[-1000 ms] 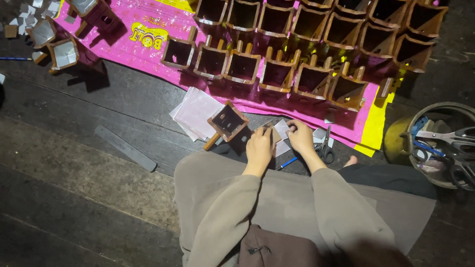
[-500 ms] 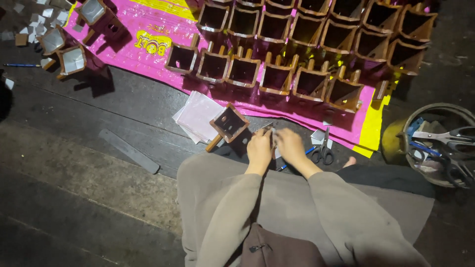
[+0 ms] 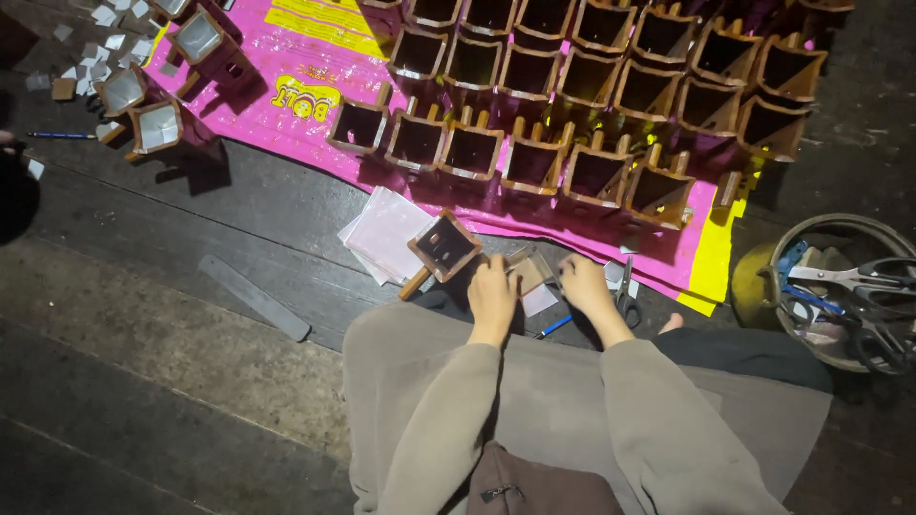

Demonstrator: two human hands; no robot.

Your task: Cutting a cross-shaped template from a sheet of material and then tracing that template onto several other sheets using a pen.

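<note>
I sit on a dark plank floor with both hands down in front of my knees. My left hand [image 3: 493,286] has its fingers curled on the left edge of a small brown-and-white sheet [image 3: 536,286]. At the sheet's right edge is my right hand [image 3: 584,283], fingers bent onto it. A small wooden box frame with a handle [image 3: 442,248] lies just left of my left hand, partly on a stack of pale sheets [image 3: 382,232]. Small scissors [image 3: 627,289] lie beside my right hand, and a blue pen [image 3: 552,326] lies under the sheet.
A pink plastic sheet [image 3: 286,57] holds several rows of wooden box frames [image 3: 534,162]. Paper-lined frames [image 3: 157,124] and paper scraps sit at far left. A flat metal strip [image 3: 254,298] lies on the floor to the left. A round bowl [image 3: 763,277] with large scissors stands at right.
My hands, close together on the sheet a second ago, have spread apart along it. The view has shifted slightly; the box frame and paper stack stay put.
</note>
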